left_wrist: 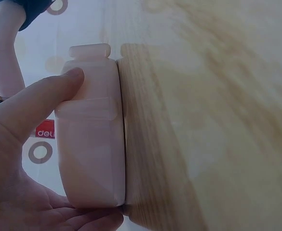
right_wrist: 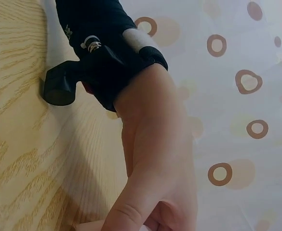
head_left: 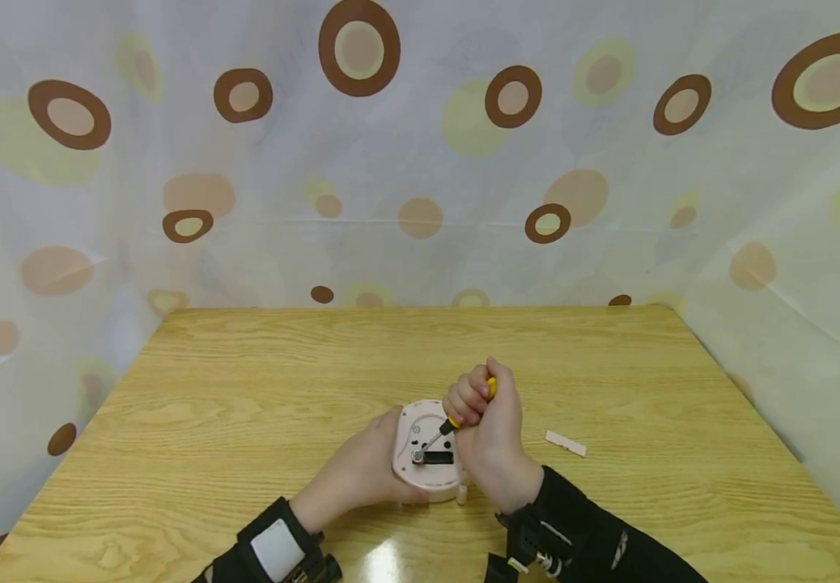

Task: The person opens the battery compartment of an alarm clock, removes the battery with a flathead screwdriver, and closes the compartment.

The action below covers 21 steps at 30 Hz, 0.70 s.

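The right hand [head_left: 485, 425] has its fingers curled tight round the yellow handle of a screwdriver [head_left: 456, 417], whose tip stands on a screw beside the open black battery slot in the back of a pink round clock [head_left: 427, 449]. The left hand [head_left: 362, 470] holds the clock by its rim, thumb [left_wrist: 44, 98] pressed on the side wall, keeping it face down near the front of the wooden table [head_left: 245, 389]. A small white cover strip [head_left: 566, 443] already lies apart to the right, so the slot seems opened; the screw work looks in progress, the back shell still on.
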### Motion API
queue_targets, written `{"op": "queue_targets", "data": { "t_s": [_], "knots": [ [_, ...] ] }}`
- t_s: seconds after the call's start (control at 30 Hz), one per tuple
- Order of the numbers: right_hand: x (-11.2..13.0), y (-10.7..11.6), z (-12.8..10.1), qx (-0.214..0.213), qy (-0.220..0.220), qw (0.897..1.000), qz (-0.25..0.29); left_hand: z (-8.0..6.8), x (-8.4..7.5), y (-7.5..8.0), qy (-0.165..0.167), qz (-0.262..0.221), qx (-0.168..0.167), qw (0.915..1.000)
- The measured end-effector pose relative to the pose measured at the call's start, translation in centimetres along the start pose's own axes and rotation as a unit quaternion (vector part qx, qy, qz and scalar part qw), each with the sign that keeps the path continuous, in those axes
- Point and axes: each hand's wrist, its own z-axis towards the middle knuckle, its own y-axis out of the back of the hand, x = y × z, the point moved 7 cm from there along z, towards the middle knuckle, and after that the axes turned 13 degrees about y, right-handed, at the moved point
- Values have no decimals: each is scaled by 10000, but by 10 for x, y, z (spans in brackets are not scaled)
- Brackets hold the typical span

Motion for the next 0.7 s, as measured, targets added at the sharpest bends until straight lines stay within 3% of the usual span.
{"op": "queue_targets", "data": {
  "t_s": [0.7],
  "knots": [
    [2, 1, -2, 15, 27, 10000, 24, 0, 0, -1, 13, -3, 47, 10000]
  ]
}}
